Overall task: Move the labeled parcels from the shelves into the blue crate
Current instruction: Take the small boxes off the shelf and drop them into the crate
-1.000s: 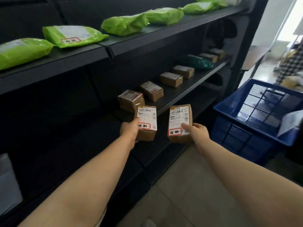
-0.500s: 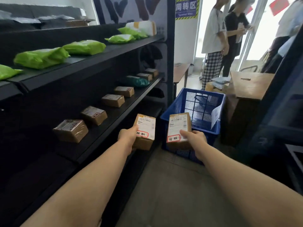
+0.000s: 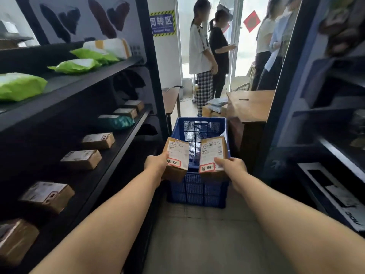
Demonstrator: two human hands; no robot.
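My left hand (image 3: 156, 164) grips a small brown parcel (image 3: 177, 155) with a white label and a red-framed sticker. My right hand (image 3: 231, 166) holds a second, similar labelled parcel (image 3: 212, 153). Both parcels hover over the near rim of the blue crate (image 3: 195, 190), which stands on the floor straight ahead. More brown parcels (image 3: 82, 159) lie in a row on the middle shelf to the left, with a teal bag (image 3: 118, 121) among them. Green bags (image 3: 77, 65) rest on the upper shelf.
Dark shelving (image 3: 65, 89) lines the left side and another rack (image 3: 324, 115) the right, leaving a narrow aisle. A wooden desk (image 3: 250, 105) stands behind the crate to the right. Several people (image 3: 199, 54) stand by the doorway beyond.
The view has swung right, away from the shelf, to face the crate. Both hands carried their parcels from the shelf front to above the crate's near rim.
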